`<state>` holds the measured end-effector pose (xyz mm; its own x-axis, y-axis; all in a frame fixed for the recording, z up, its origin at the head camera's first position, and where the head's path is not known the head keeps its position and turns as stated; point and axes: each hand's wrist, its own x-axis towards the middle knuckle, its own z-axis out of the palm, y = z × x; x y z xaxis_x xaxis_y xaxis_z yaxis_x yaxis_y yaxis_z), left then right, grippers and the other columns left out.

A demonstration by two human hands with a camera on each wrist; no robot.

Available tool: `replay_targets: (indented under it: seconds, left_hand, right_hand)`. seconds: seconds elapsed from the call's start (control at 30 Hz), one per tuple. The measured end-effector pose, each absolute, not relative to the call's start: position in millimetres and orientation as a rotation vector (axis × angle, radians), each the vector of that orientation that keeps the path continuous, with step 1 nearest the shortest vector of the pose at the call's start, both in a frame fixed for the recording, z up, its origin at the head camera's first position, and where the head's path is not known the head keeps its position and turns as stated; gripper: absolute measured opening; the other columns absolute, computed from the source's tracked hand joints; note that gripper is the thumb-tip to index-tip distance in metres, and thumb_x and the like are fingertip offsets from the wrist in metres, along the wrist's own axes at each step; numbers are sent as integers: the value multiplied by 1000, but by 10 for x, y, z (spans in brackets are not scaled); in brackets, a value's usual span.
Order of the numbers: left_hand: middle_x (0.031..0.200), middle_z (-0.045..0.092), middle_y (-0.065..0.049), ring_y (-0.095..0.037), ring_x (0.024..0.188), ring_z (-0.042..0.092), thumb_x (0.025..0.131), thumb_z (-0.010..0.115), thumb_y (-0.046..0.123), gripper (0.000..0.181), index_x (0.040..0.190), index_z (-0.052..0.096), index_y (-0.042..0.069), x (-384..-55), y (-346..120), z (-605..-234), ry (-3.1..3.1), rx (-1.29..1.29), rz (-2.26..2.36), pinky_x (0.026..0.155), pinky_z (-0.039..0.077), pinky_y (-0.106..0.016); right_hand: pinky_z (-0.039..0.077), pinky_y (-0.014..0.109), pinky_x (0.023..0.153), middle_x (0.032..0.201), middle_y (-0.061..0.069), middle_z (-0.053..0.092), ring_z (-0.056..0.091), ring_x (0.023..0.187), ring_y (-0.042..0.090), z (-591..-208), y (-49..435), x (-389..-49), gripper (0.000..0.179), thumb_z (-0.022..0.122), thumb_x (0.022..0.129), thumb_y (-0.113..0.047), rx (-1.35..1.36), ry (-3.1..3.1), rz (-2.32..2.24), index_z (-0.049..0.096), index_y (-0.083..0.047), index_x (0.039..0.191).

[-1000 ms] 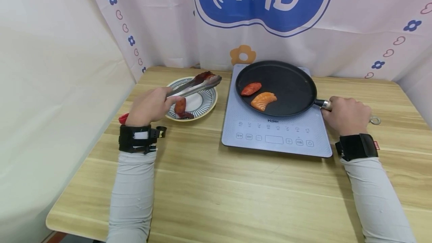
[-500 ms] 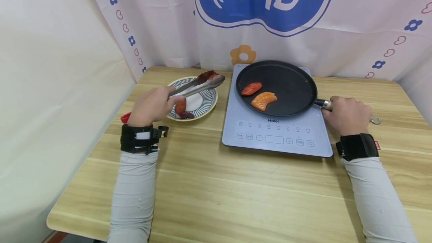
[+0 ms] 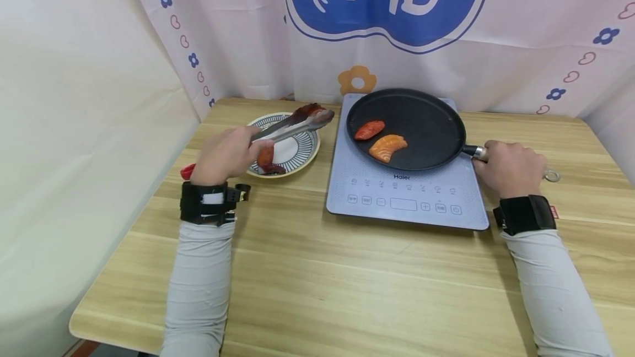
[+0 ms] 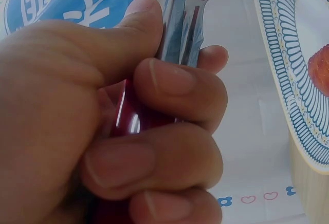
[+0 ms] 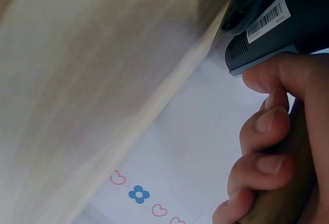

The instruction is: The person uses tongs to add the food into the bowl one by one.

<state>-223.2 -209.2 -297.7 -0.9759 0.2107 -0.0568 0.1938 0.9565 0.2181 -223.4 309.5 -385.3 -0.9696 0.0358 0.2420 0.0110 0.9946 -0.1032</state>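
Observation:
My left hand (image 3: 225, 153) grips metal tongs (image 3: 288, 131) by their red handle (image 4: 134, 118). Pinched at the tong tips is a dark red, glossy piece of food (image 3: 310, 109), over the far right rim of a patterned plate (image 3: 305, 153). Another red-brown food piece (image 3: 265, 156) lies on that plate, partly behind the thumb. With curled fingers my right hand (image 3: 513, 167) holds the frying pan's handle (image 5: 285, 188). Inside the black frying pan (image 3: 426, 131), an orange salmon slice (image 3: 388, 147) and a red oval food piece (image 3: 369, 130) lie at the left.
Under the pan is a pale induction cooker (image 3: 342, 180) with its control panel facing me. Both it and the plate stand on a wooden table (image 3: 317, 280). A printed curtain (image 3: 243, 43) hangs behind the table's far edge, and a white wall (image 3: 89, 98) rises at left.
My left hand has shifted slightly right, carrying the tongs and the dark red piece toward the pan. The right hand, the pan and the food in it have stayed put.

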Motion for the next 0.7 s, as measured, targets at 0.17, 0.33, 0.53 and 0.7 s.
replay_targets:
  seconds: [0.17,0.33,0.53,0.7]
  left_hand:
    - [86,59,-11,-27,74,55,110,51,44,41,124,65,8,-2246,-2059,-2969,3016,310,339,56,39,-36]
    - [92,62,-13,-28,77,57,111,51,44,43,131,63,8,-2259,-2005,-2960,3008,311,342,59,40,-36]
    - [90,60,-11,-28,78,57,111,50,44,39,124,64,10,-2264,-1927,-2951,3016,319,351,60,39,-36]
    - [88,61,-10,-28,79,58,111,49,46,41,127,64,11,-2274,-1870,-2946,3006,310,356,61,40,-36]
  right_hand:
    - [32,46,49,58,11,48,46,54,33,-3854,3100,-2234,30,73,90,-26,-37,-2894,146,57,-6,74]
    - [33,47,50,59,12,50,47,55,34,-3858,3096,-2235,30,73,91,-27,-45,-2910,151,58,-6,76]
    - [33,46,50,59,11,49,46,54,34,-3863,3088,-2239,31,73,91,-27,-38,-2914,152,57,-6,75]
    - [33,46,49,59,11,49,47,54,34,-3856,3101,-2238,32,74,91,-28,-41,-2908,142,57,-6,75]
